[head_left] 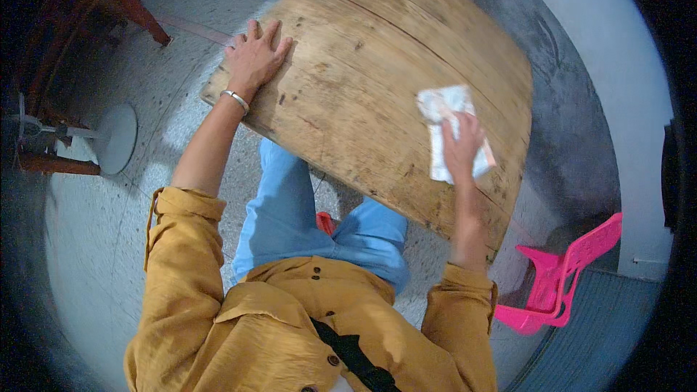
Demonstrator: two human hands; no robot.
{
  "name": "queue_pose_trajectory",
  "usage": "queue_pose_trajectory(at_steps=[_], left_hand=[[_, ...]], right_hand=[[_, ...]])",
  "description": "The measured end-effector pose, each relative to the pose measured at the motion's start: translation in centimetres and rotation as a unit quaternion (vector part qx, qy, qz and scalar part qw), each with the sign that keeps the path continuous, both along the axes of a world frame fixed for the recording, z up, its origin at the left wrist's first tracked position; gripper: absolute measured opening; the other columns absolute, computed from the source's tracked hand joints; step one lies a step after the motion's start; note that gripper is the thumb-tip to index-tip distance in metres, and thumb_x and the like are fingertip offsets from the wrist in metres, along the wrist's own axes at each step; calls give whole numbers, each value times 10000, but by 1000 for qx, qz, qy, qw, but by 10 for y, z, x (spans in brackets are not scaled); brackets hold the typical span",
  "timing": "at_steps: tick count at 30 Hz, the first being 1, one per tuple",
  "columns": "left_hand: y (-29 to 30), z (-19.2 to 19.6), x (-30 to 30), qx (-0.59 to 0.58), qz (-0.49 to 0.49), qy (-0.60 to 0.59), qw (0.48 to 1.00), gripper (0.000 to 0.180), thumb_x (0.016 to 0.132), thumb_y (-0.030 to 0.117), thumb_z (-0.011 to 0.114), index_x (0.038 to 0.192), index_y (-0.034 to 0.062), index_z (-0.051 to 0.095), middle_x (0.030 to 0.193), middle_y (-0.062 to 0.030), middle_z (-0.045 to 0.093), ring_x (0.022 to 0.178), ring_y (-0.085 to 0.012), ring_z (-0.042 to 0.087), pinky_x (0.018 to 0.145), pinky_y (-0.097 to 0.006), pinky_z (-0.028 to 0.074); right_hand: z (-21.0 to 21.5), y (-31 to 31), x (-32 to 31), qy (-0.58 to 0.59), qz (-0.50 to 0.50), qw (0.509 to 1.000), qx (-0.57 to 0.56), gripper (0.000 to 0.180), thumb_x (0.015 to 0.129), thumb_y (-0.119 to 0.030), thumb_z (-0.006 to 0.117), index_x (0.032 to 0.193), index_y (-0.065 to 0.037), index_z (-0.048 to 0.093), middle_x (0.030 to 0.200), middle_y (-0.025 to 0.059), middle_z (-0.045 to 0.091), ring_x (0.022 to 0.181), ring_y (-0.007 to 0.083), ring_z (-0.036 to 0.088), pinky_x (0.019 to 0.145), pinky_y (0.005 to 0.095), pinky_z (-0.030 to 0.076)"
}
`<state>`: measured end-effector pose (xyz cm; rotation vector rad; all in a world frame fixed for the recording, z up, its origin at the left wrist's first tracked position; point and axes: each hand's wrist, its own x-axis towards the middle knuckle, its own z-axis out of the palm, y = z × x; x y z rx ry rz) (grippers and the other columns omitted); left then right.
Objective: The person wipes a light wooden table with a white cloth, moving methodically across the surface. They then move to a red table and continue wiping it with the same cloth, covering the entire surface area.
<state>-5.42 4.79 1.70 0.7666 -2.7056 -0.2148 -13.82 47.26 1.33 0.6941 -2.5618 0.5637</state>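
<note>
My left hand (255, 58) lies flat on the left corner of a worn wooden table (356, 80), its fingers spread and a silver bangle (236, 100) round the wrist. Toward the table's right side, my right hand (462, 147) presses a white cloth (441, 105) with pale orange patches against the boards. That hand is slightly blurred, and the cloth sticks out around its fingers, partly bunched at the far end. Dark cracks and knots mark the tabletop.
A bright pink plastic chair (555, 283) stands at the lower right, beside a blue-grey ribbed mat (595, 327). Dark reddish wooden furniture (131, 3) and a stand with a round pale base (118, 138) are at the left. A wall (581, 36) rises beyond the table's right side.
</note>
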Motion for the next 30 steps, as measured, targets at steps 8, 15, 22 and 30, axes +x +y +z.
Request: queue_pose_trajectory(at_steps=[8,15,22,30], left_hand=[[-7,-10,-1,-26,-7,-10,1000,551,921,601,404,1390,315,458,1480,-143,371,1194,-411,485,944,-582,381],[-7,-10,3,-43,9,-21,999,558,918,607,400,1399,328,445,1492,-142,340,1206,-430,472,955,-606,357],[-7,-8,-3,-17,-5,-22,1000,552,914,589,410,1401,331,440,1485,-134,353,1206,-430,475,951,-585,373],[-11,-13,3,-46,3,-33,998,546,926,580,406,1416,340,410,1495,-130,344,1218,-433,464,960,-598,375]], right_hand=[[27,-51,127,-97,228,968,28,355,729,-240,744,1056,-127,665,1135,116,549,1075,325,481,934,444,380],[-13,112,59,-58,-33,998,8,356,843,-211,660,1144,-31,599,1267,200,524,1205,374,454,1048,480,318],[3,14,13,-46,41,998,-12,340,867,-237,625,1130,-24,597,1273,186,522,1223,380,437,1055,457,321],[16,78,138,-126,35,991,-3,351,823,-160,650,1141,-30,578,1326,175,490,1293,386,389,1095,478,280]])
